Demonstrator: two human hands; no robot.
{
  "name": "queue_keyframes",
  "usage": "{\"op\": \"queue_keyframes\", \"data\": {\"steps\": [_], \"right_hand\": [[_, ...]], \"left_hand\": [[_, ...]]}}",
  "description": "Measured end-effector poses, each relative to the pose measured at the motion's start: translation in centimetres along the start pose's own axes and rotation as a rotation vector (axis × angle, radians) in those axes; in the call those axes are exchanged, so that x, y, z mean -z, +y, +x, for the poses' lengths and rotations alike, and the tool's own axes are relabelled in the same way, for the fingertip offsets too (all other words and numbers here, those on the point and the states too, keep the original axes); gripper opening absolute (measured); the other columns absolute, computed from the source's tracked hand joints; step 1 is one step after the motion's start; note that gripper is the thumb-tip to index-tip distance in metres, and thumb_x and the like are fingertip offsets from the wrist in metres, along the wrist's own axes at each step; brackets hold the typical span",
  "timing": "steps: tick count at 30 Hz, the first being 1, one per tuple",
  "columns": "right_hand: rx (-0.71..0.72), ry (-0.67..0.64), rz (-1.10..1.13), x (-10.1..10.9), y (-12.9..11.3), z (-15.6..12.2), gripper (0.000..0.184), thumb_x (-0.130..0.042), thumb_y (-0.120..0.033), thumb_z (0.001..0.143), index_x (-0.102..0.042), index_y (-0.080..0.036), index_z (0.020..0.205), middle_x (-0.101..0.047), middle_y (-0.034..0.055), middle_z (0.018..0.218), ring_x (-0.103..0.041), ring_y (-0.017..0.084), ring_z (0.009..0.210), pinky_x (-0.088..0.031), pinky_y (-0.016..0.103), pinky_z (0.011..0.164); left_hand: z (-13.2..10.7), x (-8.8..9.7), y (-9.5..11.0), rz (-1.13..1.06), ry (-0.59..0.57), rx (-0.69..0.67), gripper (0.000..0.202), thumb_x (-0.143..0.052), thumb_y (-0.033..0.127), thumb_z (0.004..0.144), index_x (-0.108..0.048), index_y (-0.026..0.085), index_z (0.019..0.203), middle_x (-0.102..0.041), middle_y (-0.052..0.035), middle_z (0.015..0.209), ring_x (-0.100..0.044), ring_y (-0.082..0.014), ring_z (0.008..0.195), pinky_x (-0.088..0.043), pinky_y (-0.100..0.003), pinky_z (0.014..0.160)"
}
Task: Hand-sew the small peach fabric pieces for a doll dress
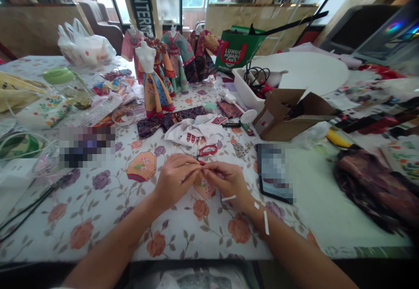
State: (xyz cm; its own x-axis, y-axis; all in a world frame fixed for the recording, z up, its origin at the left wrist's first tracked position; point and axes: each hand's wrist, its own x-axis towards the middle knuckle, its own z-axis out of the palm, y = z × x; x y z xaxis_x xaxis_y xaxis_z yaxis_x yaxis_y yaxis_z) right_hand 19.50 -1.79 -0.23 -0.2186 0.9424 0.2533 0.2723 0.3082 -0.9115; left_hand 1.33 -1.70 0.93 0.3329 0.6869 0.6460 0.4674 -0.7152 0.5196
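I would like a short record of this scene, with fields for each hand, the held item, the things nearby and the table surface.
Left hand: fingers curled, meeting the right hand's fingertips
Right hand: white strips on the wrist
Held item: too small to tell
Nearby: red-handled scissors just beyond the hands; orange embroidered fabric piece under them; hexagonal embroidered fabric piece to the left
Surface: floral tablecloth
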Motion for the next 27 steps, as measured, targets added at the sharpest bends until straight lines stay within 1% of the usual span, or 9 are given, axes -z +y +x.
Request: {"op": "queue_keyframes", "data": {"steps": [7, 12, 16, 20, 22, 24, 27], "right_hand": [[0.022, -0.009, -0.022, 0.12, -0.05, 0.12, 0.014, -0.061, -0.020, 0.081, -0.074, -0.018, 0.085, -0.073, 0.0020, 0.074, -0.066, 0.015, 0.065, -0.051, 0.023, 0.061], [0.016, -0.027, -0.049, 0.13, -0.27, 0.17, 0.014, -0.060, -0.022, 0.082, -0.074, -0.019, 0.083, -0.073, 0.0024, 0.074, -0.065, 0.016, 0.065, -0.051, 0.024, 0.061], [-0.005, -0.030, -0.028, 0.20, -0.57, 0.18, 0.015, -0.060, -0.024, 0.082, -0.074, -0.018, 0.082, -0.072, 0.0028, 0.071, -0.064, 0.016, 0.063, -0.050, 0.025, 0.059], [-0.006, -0.045, -0.032, 0.30, -0.71, 0.21, 0.017, -0.059, -0.024, 0.082, -0.074, -0.016, 0.083, -0.071, 0.0029, 0.069, -0.063, 0.016, 0.062, -0.049, 0.024, 0.057], [-0.011, -0.044, -0.023, 0.28, -0.64, 0.22, 0.017, -0.059, -0.025, 0.082, -0.074, -0.016, 0.084, -0.072, 0.0032, 0.070, -0.063, 0.016, 0.062, -0.049, 0.024, 0.058], [-0.018, -0.039, -0.014, 0.19, -0.49, 0.22, 0.017, -0.060, -0.025, 0.082, -0.074, -0.017, 0.085, -0.072, 0.0034, 0.071, -0.064, 0.016, 0.063, -0.050, 0.024, 0.059], [0.003, -0.017, -0.031, 0.00, -0.18, 0.20, 0.016, -0.060, -0.024, 0.082, -0.074, -0.018, 0.086, -0.073, 0.0035, 0.074, -0.066, 0.017, 0.066, -0.051, 0.025, 0.061]], "left_hand": [[0.18, 0.34, 0.02, -0.010, -0.027, 0.004, 0.014, -0.056, 0.015, 0.086, -0.069, 0.019, 0.090, -0.070, -0.0065, 0.089, -0.062, -0.0195, 0.087, -0.047, -0.037, 0.082], [0.24, 0.34, 0.12, -0.026, -0.031, 0.044, 0.013, -0.056, 0.017, 0.086, -0.069, 0.019, 0.087, -0.070, -0.0062, 0.088, -0.062, -0.0196, 0.086, -0.047, -0.037, 0.081], [0.19, 0.23, 0.10, -0.087, -0.038, 0.100, 0.015, -0.057, 0.016, 0.084, -0.071, 0.020, 0.088, -0.071, -0.0066, 0.088, -0.063, -0.0196, 0.085, -0.049, -0.037, 0.081], [0.03, 0.11, -0.09, -0.155, -0.032, 0.184, 0.014, -0.059, 0.016, 0.083, -0.072, 0.020, 0.086, -0.071, -0.0070, 0.090, -0.064, -0.0196, 0.086, -0.051, -0.036, 0.080], [0.01, 0.09, -0.12, -0.164, -0.028, 0.199, 0.014, -0.059, 0.018, 0.083, -0.072, 0.020, 0.086, -0.071, -0.0072, 0.089, -0.064, -0.0195, 0.085, -0.051, -0.036, 0.080], [0.07, 0.11, -0.09, -0.135, -0.031, 0.167, 0.014, -0.059, 0.018, 0.084, -0.072, 0.020, 0.086, -0.071, -0.0071, 0.089, -0.064, -0.0194, 0.085, -0.050, -0.036, 0.080], [0.22, 0.14, -0.03, -0.034, -0.022, 0.044, 0.014, -0.058, 0.016, 0.083, -0.071, 0.019, 0.087, -0.071, -0.0067, 0.087, -0.063, -0.0197, 0.084, -0.049, -0.038, 0.081]]}}
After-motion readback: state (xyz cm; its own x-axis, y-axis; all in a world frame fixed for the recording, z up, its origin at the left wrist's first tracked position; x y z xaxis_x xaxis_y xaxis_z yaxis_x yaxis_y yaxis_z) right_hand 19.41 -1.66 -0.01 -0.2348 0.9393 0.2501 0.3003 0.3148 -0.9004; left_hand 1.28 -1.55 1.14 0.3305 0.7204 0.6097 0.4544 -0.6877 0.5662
